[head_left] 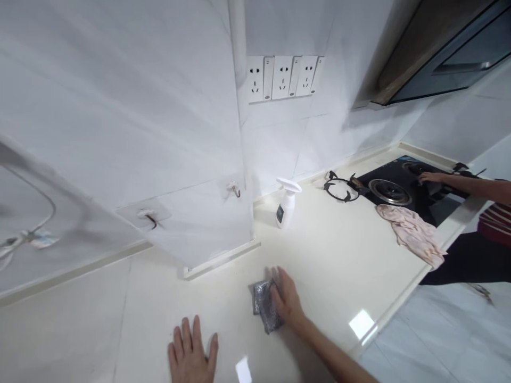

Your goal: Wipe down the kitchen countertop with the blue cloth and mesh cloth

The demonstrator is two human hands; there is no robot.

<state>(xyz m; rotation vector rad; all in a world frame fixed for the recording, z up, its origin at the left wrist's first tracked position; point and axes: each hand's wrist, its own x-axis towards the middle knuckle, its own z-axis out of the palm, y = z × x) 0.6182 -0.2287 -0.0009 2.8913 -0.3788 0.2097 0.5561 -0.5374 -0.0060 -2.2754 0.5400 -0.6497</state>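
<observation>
My left hand lies flat on the cream countertop, fingers spread, holding nothing. To its right, my right hand grips a folded grey, shiny mesh cleaning cloth against the counter surface. The fingers and thumb close over the cloth's right side, and part of it sticks out to the left. Behind that hand, near the wall corner, a white spray bottle stands upright, apart from both hands.
At right, another person's hand reaches over the black gas stove. A pink cloth lies by the stove, and a black pot-support ring sits left of it. Wall hooks and sockets are on the tiled wall.
</observation>
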